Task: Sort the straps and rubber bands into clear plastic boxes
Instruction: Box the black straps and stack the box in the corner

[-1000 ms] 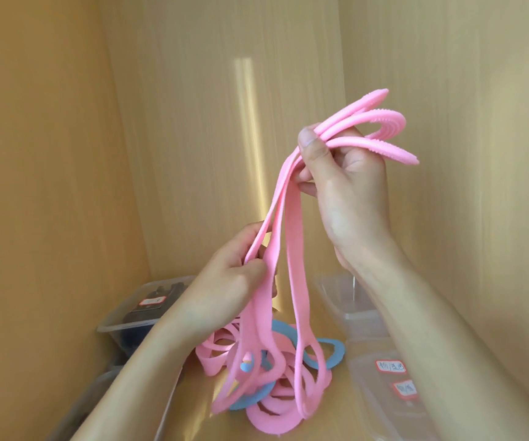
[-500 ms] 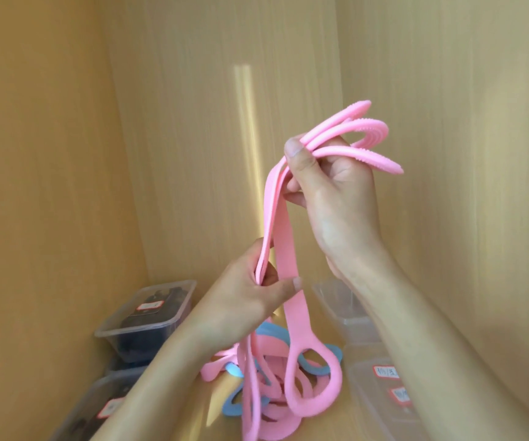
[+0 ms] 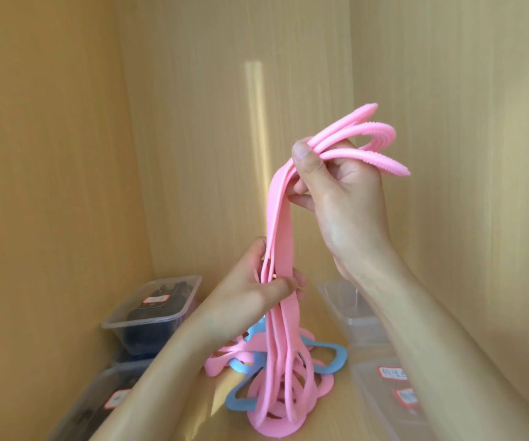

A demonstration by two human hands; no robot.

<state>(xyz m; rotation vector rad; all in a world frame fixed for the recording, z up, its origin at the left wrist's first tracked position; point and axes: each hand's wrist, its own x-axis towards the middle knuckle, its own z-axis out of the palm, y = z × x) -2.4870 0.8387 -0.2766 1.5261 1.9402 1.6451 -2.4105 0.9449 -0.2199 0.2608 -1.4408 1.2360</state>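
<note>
R hand [image 3: 342, 198] grips pink straps [image 3: 280, 224] by top ends, L hand [image 3: 257, 289] pinches bundle mid-length, lower loops hang into pink/blue pile [image 3: 272, 424] below; risk: lifting w/o freeing loops snags pile, drags blue strap [image 3: 237, 405] along.

Your right hand [image 3: 346, 202] grips the strap bundle [image 3: 280, 218] at its top, your left hand [image 3: 257, 288] lower down. Below, the pile [image 3: 276, 426] lies on the shelf floor [image 3: 193, 409] (bundle ends hang into it), between left rear box [image 3: 148, 316], left front box [image 3: 97, 399], right rear box [image 3: 349, 313] and right front box [image 3: 384, 405].
</note>
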